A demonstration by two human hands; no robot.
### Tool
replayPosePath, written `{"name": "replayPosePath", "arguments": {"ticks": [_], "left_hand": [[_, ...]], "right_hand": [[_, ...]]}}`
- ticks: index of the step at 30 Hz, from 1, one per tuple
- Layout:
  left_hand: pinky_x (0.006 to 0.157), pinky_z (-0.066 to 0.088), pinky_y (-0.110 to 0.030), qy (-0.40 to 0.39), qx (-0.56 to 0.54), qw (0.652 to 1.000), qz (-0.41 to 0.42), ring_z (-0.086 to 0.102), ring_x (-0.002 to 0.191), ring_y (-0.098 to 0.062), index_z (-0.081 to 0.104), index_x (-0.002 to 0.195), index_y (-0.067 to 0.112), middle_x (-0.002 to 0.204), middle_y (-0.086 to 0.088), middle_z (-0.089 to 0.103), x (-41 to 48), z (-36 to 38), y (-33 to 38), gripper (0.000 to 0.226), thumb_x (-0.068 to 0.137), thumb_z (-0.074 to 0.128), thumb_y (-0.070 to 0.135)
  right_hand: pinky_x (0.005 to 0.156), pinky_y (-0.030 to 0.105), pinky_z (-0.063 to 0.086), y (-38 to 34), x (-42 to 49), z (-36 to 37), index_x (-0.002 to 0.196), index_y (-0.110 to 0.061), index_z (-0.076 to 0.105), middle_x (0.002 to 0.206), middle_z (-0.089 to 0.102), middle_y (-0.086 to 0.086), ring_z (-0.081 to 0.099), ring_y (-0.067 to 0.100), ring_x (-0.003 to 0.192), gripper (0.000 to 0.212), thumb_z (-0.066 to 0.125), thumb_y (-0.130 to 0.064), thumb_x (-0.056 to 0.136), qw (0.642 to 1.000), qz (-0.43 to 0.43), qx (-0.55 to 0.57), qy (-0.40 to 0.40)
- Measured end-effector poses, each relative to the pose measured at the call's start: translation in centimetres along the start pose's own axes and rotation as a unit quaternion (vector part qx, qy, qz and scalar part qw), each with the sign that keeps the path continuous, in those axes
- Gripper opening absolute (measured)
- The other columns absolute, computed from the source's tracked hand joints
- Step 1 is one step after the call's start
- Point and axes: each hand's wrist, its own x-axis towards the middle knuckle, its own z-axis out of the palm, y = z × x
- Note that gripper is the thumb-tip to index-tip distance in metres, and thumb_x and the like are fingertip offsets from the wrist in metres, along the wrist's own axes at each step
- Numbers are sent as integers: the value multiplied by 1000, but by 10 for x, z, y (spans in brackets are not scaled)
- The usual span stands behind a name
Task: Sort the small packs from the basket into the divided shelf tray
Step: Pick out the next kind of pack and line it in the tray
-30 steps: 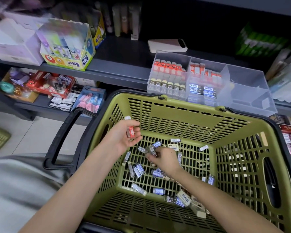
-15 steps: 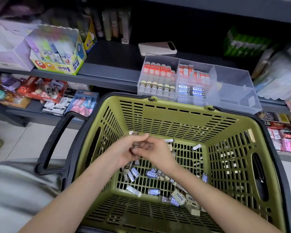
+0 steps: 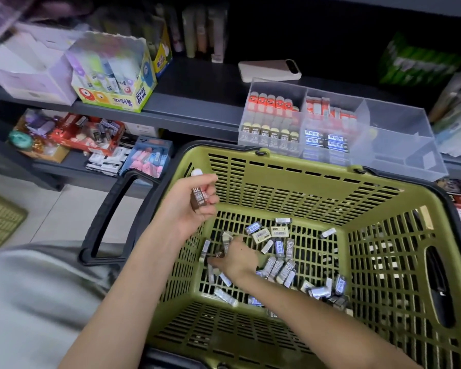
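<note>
A green basket (image 3: 277, 158) is seen in the middle of the view, and a scatter of small packs (image 3: 278, 246) is spread over its slatted floor, mostly from the centre toward 4 o'clock. The left hand (image 3: 189, 206) is held above the basket's 10 o'clock corner. Its fingers (image 3: 210, 179) are curled round a brown pack (image 3: 197, 199) with a white cap, which is gripped roughly upright with the cap at the top, clear of the basket floor. The right hand (image 3: 237, 258) is lowered to the basket floor at 9 o'clock of the pile, back uppermost, and its fingertips are bent down among several packs there. Whether one of these is actually pinched cannot be told, since the fingertips are blurred and partly hidden.

The divided tray (image 3: 399, 155), made of clear plastic, is set on the shelf (image 3: 197, 113) just beyond the basket's rim at 12 to 1 o'clock. In its 9 o'clock compartment, red-topped packs are ranked at the rear and pale-capped ones at the front; in the middle compartment, red and white packs are stood behind blue ones. A flat white device (image 3: 269, 70) is laid on the shelf at 12 o'clock of the tray, and a yellow glue box (image 3: 112, 83) is placed well apart at 9 o'clock. The basket's black handle (image 3: 104, 217) is folded out toward 9 o'clock.
</note>
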Motion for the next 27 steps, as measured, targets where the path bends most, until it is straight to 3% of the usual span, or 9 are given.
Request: {"name": "replayPosePath", "arguments": {"ticks": [4,7,10,14,18,20,23,25,27], "left_hand": [[34,28,-14,-1,6,1000,-16,40,43,-8,47,81,12,57,1,46,0,0,-1,25,67,67,8],[36,31,-14,31,18,999,-41,41,41,-7,46,82,12,54,2,47,2,-1,-5,21,78,65,4],[37,34,-14,75,42,994,-61,43,42,-7,48,87,11,55,2,48,6,-2,-15,20,81,67,6],[46,45,-18,110,105,985,-87,46,48,-8,55,83,11,59,1,51,12,1,-35,26,74,77,22],[52,46,-22,-10,139,984,-113,56,66,-14,68,86,15,81,-4,64,14,13,-57,40,62,80,44],[58,48,-24,-66,141,981,-113,65,71,-13,71,82,18,84,-2,70,12,17,-66,30,63,81,39],[59,50,-25,-42,75,992,-97,68,70,-16,65,91,10,89,-9,70,12,20,-75,25,69,75,17],[60,54,-28,8,-1,995,-103,67,65,-20,58,95,6,90,-15,64,12,22,-75,25,73,70,7],[61,58,-32,40,9,995,-91,64,58,-18,57,93,5,85,-12,57,13,21,-72,23,74,69,2]], "right_hand": [[47,23,39,13,1,-6,83,-18,46,67,47,-6,48,10,61,41,71,-49,74,997,-46,-8,-62],[60,26,45,21,-1,-16,77,-16,50,67,50,-3,53,14,65,36,67,-48,76,993,-71,-28,-95],[59,28,51,30,-9,-33,83,0,65,68,61,7,54,13,56,26,66,-25,79,983,-49,137,-110],[68,35,54,29,-28,-78,83,-6,63,76,68,13,59,15,62,10,67,-15,80,918,-41,395,-19],[71,34,54,17,-50,-111,95,-6,61,83,68,10,62,22,73,25,71,-23,80,891,-94,442,51],[63,29,52,15,-61,-118,97,-10,62,82,66,8,61,16,71,26,71,-27,79,901,-154,400,67],[67,26,49,31,-61,-130,101,-30,67,86,66,1,58,11,74,21,68,-36,80,912,-234,337,18],[69,30,49,51,-51,-140,96,-28,73,90,70,5,59,21,77,18,65,-37,83,888,-199,410,-57],[60,27,46,78,-30,-139,87,-13,73,80,69,10,56,23,69,20,62,-30,87,911,-127,392,-21]]}}
